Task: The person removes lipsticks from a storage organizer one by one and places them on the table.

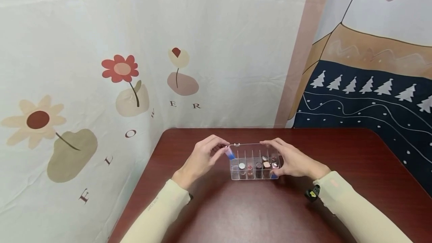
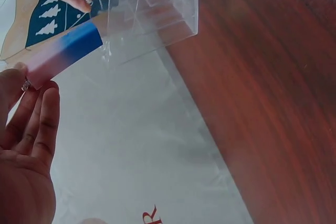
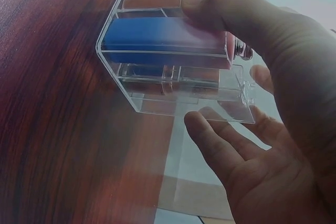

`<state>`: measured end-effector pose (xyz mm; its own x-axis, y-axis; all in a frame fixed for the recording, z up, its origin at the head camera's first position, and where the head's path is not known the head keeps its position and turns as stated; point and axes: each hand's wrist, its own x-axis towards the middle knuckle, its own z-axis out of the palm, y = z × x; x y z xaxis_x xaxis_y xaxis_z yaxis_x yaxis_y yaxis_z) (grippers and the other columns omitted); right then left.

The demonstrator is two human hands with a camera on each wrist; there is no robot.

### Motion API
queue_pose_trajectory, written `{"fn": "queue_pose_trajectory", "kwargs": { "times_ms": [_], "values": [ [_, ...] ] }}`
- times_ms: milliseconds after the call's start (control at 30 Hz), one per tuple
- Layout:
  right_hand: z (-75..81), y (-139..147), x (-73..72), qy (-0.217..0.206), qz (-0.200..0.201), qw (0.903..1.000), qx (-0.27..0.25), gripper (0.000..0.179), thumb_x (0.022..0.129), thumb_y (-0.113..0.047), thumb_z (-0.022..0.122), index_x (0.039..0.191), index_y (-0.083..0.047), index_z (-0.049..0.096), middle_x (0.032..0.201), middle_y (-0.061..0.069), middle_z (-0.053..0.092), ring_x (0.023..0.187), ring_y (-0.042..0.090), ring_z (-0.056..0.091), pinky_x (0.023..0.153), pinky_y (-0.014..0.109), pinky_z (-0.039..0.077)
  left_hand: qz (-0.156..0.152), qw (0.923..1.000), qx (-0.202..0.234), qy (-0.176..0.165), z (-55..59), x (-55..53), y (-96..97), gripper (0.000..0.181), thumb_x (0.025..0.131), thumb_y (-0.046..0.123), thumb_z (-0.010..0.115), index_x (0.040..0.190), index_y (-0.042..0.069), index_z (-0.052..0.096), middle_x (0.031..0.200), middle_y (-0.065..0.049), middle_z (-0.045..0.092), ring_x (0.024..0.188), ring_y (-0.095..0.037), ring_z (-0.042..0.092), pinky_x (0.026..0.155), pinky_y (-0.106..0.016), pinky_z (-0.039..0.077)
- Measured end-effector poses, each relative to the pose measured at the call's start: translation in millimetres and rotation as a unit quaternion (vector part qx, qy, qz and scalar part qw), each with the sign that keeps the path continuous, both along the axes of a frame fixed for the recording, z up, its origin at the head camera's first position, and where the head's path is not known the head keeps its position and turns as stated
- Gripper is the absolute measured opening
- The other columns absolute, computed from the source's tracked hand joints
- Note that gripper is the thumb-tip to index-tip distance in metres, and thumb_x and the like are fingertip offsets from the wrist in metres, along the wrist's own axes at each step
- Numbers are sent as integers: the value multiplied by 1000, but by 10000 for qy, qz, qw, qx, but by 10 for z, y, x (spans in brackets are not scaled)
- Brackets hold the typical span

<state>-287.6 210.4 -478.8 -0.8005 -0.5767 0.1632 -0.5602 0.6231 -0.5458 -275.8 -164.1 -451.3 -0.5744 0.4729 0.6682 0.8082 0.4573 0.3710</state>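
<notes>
A clear plastic organizer box (image 1: 254, 179) with dividers stands on the table, holding several small cosmetic bottles and tubes (image 1: 258, 170) along its front row. My left hand (image 1: 204, 155) pinches a square pink-to-blue lipstick tube (image 2: 65, 53) by its pink end, blue end tilted down, at the box's left side. Around the right end of the box, my right hand (image 1: 294, 159) grips it, thumb at the front and fingers behind. A second pink-and-blue tube (image 3: 157, 40) sits in the end compartment near that thumb (image 3: 205, 14).
The dark red-brown table (image 1: 249, 213) extends around the box on all sides. Behind it hangs a pale cloth (image 1: 236, 48) with printed flowers, and a dark tree-patterned cloth (image 1: 357, 100) hangs at the right. A black band (image 1: 312, 193) circles the right wrist.
</notes>
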Motion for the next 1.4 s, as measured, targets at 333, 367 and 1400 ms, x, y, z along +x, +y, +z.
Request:
{"fn": "queue_pose_trajectory", "kwargs": {
  "times_ms": [333, 367, 1400],
  "values": [
    [-19, -1, -19, 97, 8, 9999, 86, 106, 81, -19, 108, 172, -19, 53, 154, 15, 66, 136, 32, 71, 111, 62, 64, 408, 9990, 102, -117, 31, -126, -142, 15, 107, 7, 84, 122, 9, 82, 110, 0, 81, 87, -10, 68, 76, -31, 64],
    [-18, -2, -21, 105, 13, 9999, 81, 106, 81, -19, 108, 172, -19, 53, 154, 15, 66, 136, 32, 71, 111, 62, 64, 462, 9988, 81, -126, 24, -142, -158, 15, 107, 8, 84, 122, 9, 82, 110, 0, 81, 87, -10, 69, 77, -30, 64],
    [-23, -7, -20, 72, -43, 9999, 123, 107, 81, -18, 108, 172, -20, 52, 155, 15, 65, 133, 30, 71, 109, 61, 64, 818, 9903, -696, -882, -362, -394, -349, 10, 105, 8, 86, 115, 9, 85, 105, -4, 80, 86, -11, 70, 79, -28, 63]
  ]
}}
